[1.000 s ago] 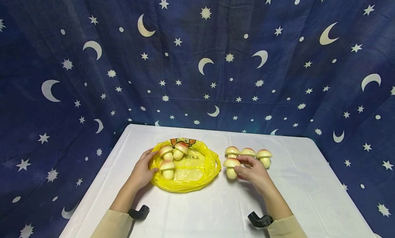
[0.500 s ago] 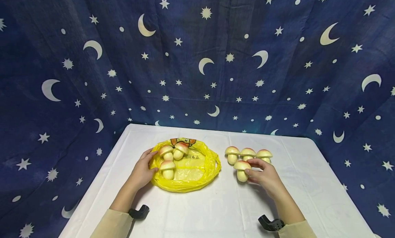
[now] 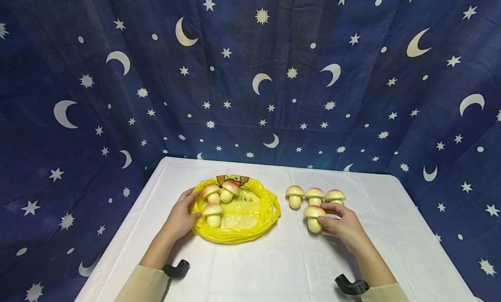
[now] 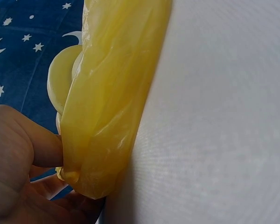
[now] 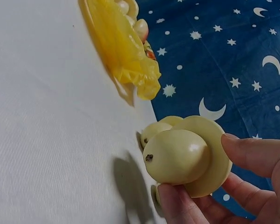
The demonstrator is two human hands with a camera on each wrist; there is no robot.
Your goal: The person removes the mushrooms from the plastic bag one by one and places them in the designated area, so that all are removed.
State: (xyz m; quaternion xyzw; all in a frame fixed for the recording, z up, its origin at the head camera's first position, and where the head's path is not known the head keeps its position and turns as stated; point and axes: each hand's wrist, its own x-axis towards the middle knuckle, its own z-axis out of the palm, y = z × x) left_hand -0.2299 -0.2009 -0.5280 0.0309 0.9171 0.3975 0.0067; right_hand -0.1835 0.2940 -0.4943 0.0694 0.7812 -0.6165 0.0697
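Note:
My right hand [image 3: 345, 227] pinches a toy mushroom [image 3: 313, 212] with a cream stem and red-tinged cap. In the right wrist view this mushroom [image 5: 177, 156] casts a shadow on the cloth beside it. A row of 3 similar mushrooms [image 3: 295, 197] stands just behind, the rightmost partly hidden by the fingers. On the left, an open yellow plastic bag [image 3: 235, 237] holds 3 more mushrooms [image 3: 213, 216] along its left side. My left hand [image 3: 179, 219] grips the bag's left rim; the left wrist view shows thumb and fingers around the thin plastic [image 4: 107, 98].
A white cloth [image 3: 250, 271] covers the table. Behind it and at both sides hangs a dark blue curtain [image 3: 235, 136] with moons and stars. Each wrist wears a black mount [image 3: 177, 269]. A loop handle of the bag sticks out on its right side.
My right hand has carried its mushroom to the right and slightly nearer, from in front of the leftmost mushroom in the row to before the middle one. My left hand and the bag stay still.

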